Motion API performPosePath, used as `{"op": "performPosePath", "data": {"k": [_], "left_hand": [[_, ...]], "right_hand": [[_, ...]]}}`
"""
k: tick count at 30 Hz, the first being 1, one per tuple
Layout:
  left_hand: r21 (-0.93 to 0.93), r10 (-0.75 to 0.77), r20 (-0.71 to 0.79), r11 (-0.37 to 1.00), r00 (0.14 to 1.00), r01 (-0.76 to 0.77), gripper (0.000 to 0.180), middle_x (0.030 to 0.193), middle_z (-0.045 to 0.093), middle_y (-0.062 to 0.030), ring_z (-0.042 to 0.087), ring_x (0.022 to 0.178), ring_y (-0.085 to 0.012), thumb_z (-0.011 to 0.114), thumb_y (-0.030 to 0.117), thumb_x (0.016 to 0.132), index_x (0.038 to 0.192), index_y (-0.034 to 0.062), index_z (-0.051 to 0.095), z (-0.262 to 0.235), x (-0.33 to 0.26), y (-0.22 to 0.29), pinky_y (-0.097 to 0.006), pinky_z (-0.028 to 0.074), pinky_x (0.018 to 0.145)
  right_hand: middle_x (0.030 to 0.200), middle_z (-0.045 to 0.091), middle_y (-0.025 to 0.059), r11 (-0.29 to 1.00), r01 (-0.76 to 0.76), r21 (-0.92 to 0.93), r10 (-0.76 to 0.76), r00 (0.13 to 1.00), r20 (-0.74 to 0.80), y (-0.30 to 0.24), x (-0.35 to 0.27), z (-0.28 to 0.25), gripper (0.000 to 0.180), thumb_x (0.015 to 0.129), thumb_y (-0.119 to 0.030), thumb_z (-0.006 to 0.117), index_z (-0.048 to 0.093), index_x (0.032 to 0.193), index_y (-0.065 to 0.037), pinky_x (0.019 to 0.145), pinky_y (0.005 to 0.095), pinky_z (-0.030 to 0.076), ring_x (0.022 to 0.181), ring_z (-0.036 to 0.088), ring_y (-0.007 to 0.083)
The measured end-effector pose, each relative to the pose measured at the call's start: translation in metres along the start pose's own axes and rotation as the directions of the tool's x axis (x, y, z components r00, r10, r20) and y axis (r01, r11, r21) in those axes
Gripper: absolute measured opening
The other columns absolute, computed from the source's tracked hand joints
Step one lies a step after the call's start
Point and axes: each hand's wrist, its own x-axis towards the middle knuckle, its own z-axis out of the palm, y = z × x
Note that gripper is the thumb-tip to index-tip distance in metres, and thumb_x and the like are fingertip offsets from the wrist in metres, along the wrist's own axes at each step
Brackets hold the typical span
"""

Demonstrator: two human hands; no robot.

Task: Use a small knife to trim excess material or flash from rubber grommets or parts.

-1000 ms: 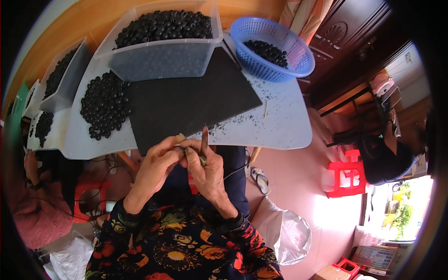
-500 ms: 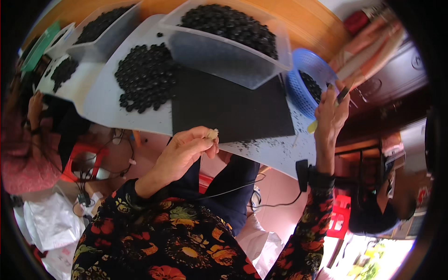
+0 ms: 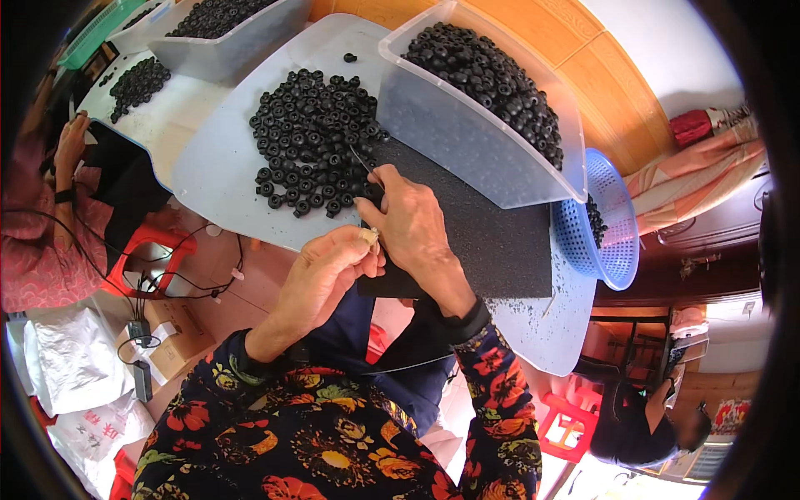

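Head view
Landmark: black mat (image 3: 492, 233), flat on the white desk (image 3: 217, 167), near the desk's front edge.
Right hand (image 3: 412, 225): rests on the left end of the mat, knuckles up; its fingers (image 3: 375, 187) are curled narrow around a thin dark tool (image 3: 362, 162) whose tip reaches off the mat toward the pile.
Left hand (image 3: 329, 271): just in front of the mat's left corner, beside the right hand and touching it; its fingers (image 3: 367, 242) are pinched close together on a small pale piece (image 3: 369, 237), too small to tell what it is.
Black rings (image 3: 308, 142): loose pile on the desk, just left of the mat, touching its far-left corner.
Clear bin (image 3: 483, 108): behind the mat, tilted, heaped with more black rings.
Blue basket (image 3: 608, 225): right of the mat at the desk's end, a few dark pieces inside.
Second clear bin (image 3: 233, 29): well left of the mat, far side of the desk, also full.
Another person (image 3: 50, 225): far left of the mat, in a pink top, one hand raised at the desk's edge.
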Motion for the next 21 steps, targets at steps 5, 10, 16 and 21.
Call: {"op": "performPosePath", "data": {"k": [5, 10, 16, 21], "left_hand": [[0.031, -0.033, 0.001, 0.999, 0.999, 0.033, 0.017, 0.083, 0.057, -0.0048, 0.055, 0.085, -0.0145, 0.047, 0.011, 0.094, 0.098, -0.0005, 0.059, 0.0, 0.001, 0.004, -0.03, 0.045, 0.081], [0.241, -0.11, -0.007, 0.964, 0.994, 0.109, 0.017, 0.086, 0.057, -0.006, 0.056, 0.089, -0.0175, 0.047, 0.011, 0.093, 0.104, -0.0002, 0.055, 0.004, 0.006, 0.0, -0.033, 0.046, 0.083], [0.268, -0.106, -0.007, 0.958, 0.994, 0.103, 0.017, 0.084, 0.059, 0.0, 0.056, 0.075, -0.0057, 0.054, 0.013, 0.092, 0.106, 0.003, 0.056, 0.022, 0.02, -0.013, -0.018, 0.044, 0.067], [0.36, -0.225, 0.078, 0.915, 0.971, 0.183, 0.014, 0.087, 0.061, 0.0001, 0.055, 0.076, -0.0059, 0.055, 0.006, 0.09, 0.101, 0.0016, 0.062, 0.037, 0.02, -0.019, -0.019, 0.044, 0.069]], "right_hand": [[0.082, 0.062, 0.0212, 0.997, -0.028, 0.079, 0.031, 0.999, -0.04, 0.01, -0.003, 0.001, 0.025, 0.078, -0.013, 0.064, 0.055, 0.095, 0.002, 0.066, 0.0442, 0.049, 0.074, 0.062, 0.0385], [0.074, 0.06, 0.0168, 0.979, -0.057, 0.194, 0.081, 0.989, -0.122, 0.018, -0.032, -0.019, 0.019, 0.072, -0.004, 0.066, 0.056, 0.088, 0.004, 0.058, 0.0363, 0.048, 0.06, 0.058, 0.0289], [0.079, 0.058, 0.0155, 0.971, 0.027, 0.239, 0.025, 0.977, -0.212, 0.006, -0.083, -0.044, 0.022, 0.072, -0.001, 0.065, 0.056, 0.092, 0.002, 0.059, 0.0358, 0.049, 0.064, 0.06, 0.0293], [0.083, 0.058, 0.0139, 0.952, 0.144, 0.271, -0.061, 0.955, -0.291, 0.008, -0.113, -0.054, 0.027, 0.072, 0.005, 0.062, 0.056, 0.098, 0.0, 0.063, 0.037, 0.051, 0.072, 0.062, 0.0302]]}}
